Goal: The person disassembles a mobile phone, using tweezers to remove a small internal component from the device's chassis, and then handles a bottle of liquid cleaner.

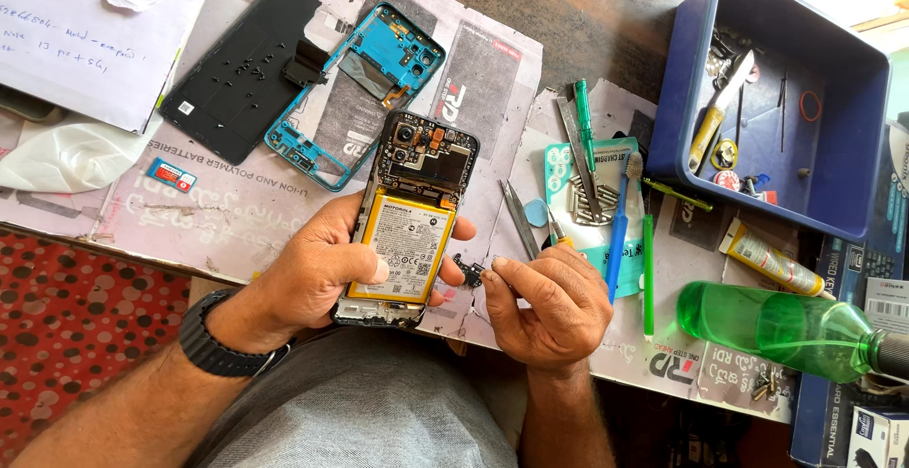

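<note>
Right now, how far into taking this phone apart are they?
Well along, it seems. The black back cover and blue middle frame already lie off on the bench. The left hand holds the opened phone, battery and circuit board exposed. The right hand pinches a small black part beside it. The battery is yet to come out.

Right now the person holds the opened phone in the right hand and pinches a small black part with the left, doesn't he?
Not quite: the hands are swapped. In the head view the left hand, the one with the wristwatch, holds the opened phone with its battery showing, and the right hand pinches the small black part beside it.
</note>
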